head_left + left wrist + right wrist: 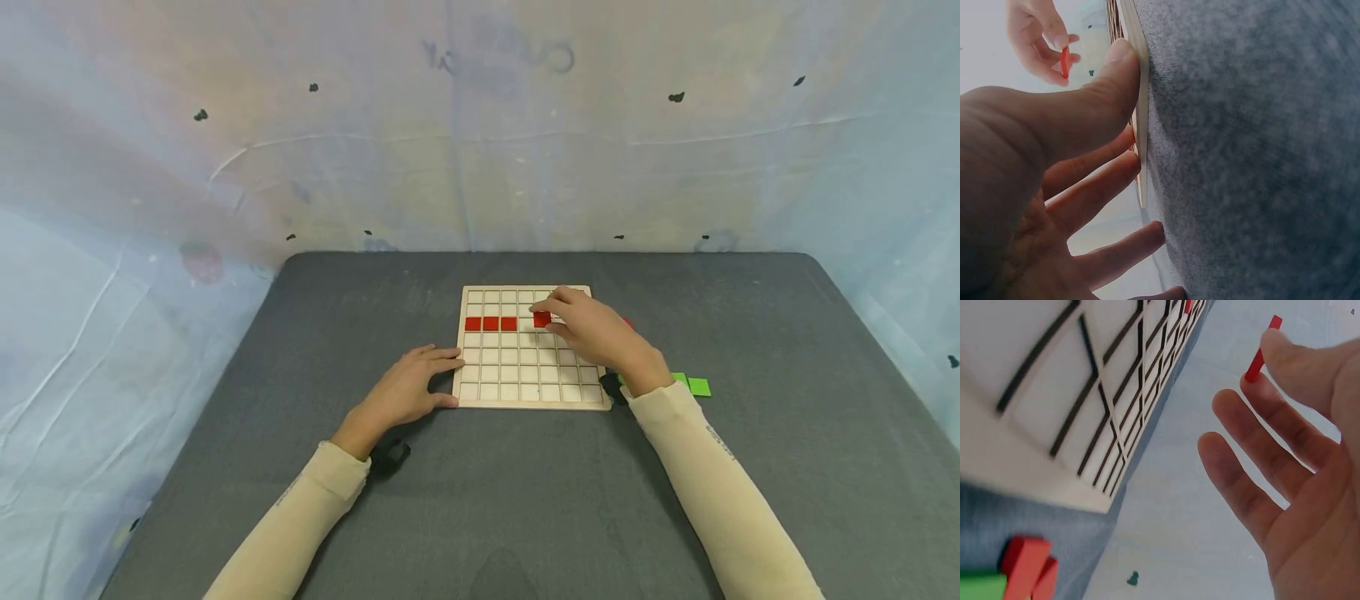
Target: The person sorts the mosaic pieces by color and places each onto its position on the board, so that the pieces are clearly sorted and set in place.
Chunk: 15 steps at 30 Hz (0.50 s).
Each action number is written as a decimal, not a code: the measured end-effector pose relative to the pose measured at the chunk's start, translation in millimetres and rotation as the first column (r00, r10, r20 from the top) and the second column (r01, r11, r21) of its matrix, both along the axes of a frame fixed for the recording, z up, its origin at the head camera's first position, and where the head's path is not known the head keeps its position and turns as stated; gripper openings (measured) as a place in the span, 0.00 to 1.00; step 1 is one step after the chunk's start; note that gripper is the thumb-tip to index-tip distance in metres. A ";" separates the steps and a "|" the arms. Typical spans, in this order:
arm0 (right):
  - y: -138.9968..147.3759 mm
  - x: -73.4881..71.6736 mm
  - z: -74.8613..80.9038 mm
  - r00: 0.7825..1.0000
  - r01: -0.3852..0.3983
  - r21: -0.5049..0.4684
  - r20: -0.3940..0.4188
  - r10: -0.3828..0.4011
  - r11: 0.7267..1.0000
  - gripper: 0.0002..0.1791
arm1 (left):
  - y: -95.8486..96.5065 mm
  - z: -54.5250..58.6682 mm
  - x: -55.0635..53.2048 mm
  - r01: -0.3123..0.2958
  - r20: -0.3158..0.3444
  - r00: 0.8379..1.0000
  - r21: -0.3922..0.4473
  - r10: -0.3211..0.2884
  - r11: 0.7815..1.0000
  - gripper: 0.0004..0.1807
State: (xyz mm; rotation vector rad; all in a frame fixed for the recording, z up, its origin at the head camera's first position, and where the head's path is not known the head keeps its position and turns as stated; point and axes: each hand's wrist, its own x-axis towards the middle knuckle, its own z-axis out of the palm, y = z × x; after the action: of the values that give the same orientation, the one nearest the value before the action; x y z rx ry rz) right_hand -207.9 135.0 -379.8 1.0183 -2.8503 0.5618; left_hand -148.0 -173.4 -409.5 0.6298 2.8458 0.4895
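A pale wooden grid board (510, 375) lies on the dark table, with several red square tiles (491, 324) side by side in one row at its left. Above the board, my right hand (596, 332) pinches another red tile (542, 319) between thumb and fingertip; the right wrist view shows this tile (1264, 350) edge-on, apart from the grid. My left hand (405, 387) rests at the board's left edge, its fingers spread and fairly straight. In the left wrist view, the thumb and some fingertips touch the board's edge (1141, 94).
Right of the board lie green tiles (699, 387), partly hidden by my right forearm. Loose red tiles (1025, 565) show beside a green one in the right wrist view. A patterned cloth (510, 167) hangs behind the table.
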 end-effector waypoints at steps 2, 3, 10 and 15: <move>-3.8 -4.0 -1.5 1.000 0.005 -0.005 0.019 -0.005 1.000 0.20 | -0.1 -0.1 -0.3 -0.002 -0.001 1.000 0.004 0.002 1.000 0.37; -5.6 -5.8 -1.8 1.000 0.010 -0.006 0.028 -0.010 1.000 0.20 | -0.1 -0.2 -0.4 -0.003 -0.001 1.000 0.005 0.003 1.000 0.37; -16.7 -15.0 -4.6 0.997 0.018 -0.005 0.075 -0.017 1.000 0.22 | -1.3 0.1 1.0 -0.009 0.013 1.000 0.008 0.009 1.000 0.37; -19.9 -18.9 -6.9 0.996 0.011 0.005 0.088 -0.011 1.000 0.22 | -0.7 0.4 1.4 -0.012 0.007 1.000 0.009 0.012 1.000 0.37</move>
State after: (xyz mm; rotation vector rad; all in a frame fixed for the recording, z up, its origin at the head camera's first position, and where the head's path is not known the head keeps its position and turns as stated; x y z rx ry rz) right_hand -226.9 115.1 -386.7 1.0024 -2.9326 0.6141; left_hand -146.6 -174.1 -409.1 0.6111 2.8441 0.5057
